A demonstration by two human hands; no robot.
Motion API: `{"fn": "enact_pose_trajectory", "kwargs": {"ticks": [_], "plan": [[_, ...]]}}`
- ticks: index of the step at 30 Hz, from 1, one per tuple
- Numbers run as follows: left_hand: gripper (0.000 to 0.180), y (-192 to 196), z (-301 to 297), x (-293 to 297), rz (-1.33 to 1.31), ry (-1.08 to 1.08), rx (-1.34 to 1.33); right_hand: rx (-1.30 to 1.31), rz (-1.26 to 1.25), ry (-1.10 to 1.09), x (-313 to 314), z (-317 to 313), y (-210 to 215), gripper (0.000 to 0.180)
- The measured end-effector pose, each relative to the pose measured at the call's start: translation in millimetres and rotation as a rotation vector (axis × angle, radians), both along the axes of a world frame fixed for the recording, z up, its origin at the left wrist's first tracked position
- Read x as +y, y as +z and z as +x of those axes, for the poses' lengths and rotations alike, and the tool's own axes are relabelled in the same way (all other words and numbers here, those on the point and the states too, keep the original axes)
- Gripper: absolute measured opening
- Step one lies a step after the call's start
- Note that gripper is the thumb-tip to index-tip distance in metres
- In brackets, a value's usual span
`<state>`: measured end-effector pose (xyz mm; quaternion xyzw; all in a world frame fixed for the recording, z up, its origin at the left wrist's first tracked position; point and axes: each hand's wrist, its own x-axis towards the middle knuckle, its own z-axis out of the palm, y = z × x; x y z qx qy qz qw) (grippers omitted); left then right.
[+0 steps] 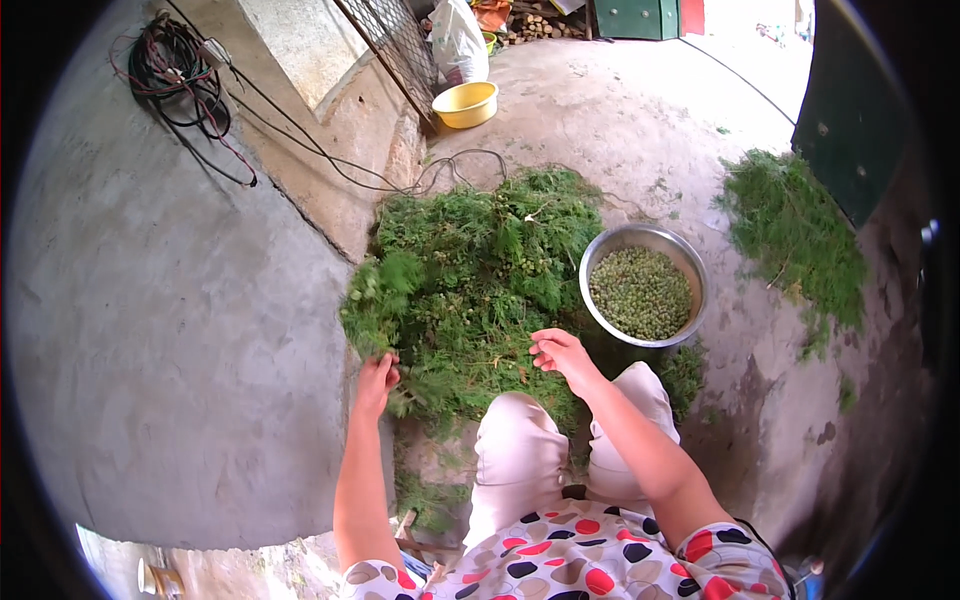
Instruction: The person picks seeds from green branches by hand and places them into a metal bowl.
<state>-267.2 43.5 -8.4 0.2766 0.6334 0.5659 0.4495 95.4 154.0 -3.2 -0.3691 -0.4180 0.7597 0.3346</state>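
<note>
Where the concrete floor (650, 130) meets the grey wall on the person's left, a big heap of green plants (470, 270) lies spread out — feathery, fine-leaved stems, tangled, bright green w/ darker patches, a few pale stalks showing near the top. Heap sits directly in front of the person's knees, touching the wall base on its left edge and reaching the steel bowl (690, 265) on its right.

Left hand (376, 382) is at the heap's near-left edge, fingers curled shut around a bunch of the stems. Right hand (560, 352) hovers at the near-right part of the heap, just beside the bowl's near rim; fingers bent inward, thumb & fingertips drawn together, but can't tell if anything is pinched between them.

Bowl is round, shiny metal, filled approx. to mid-height w/ small pale-green pods or seeds. A second, smaller pile of greens (795, 230) lies well apart toward the floor's right side, near a dark green door. Yellow basin (466, 103) stands farther back by the wall — black and red cables (180, 85) hang on the wall, upper left.
</note>
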Motion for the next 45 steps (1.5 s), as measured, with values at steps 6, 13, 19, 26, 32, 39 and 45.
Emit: {"fn": "enact_pose_trajectory", "kwargs": {"ticks": [6,13,19,26,32,39,45], "plan": [[0.013,87.7,87.4,41.6,0.334,-0.23,-0.523,0.031,0.117,0.065,-27.2,-3.0,42.2,0.023],[0.02,104.0,159.0,40.0,0.532,-0.354,-0.657,0.21,-0.027,-0.059,-56.9,25.5,34.5,0.028],[0.023,94.7,184.2,17.8,0.577,-0.373,-0.716,0.387,-0.136,-0.14,-79.0,44.0,20.2,0.049],[0.024,67.5,184.4,-4.7,0.452,-0.393,-0.627,0.559,-0.227,0.088,-72.9,57.4,57.5,0.076],[0.03,62.9,193.3,-20.6,0.237,-0.412,-0.24,0.479,-0.112,0.084,-70.6,45.4,55.2,0.065],[0.027,39.1,218.4,-22.8,0.084,-0.325,0.207,-0.488,0.954,-0.363,-80.0,36.6,39.9,0.039],[0.02,-1.4,240.2,-24.9,0.034,-0.182,0.48,-0.323,0.833,-0.147,-96.4,15.1,52.4,0.025]]}}
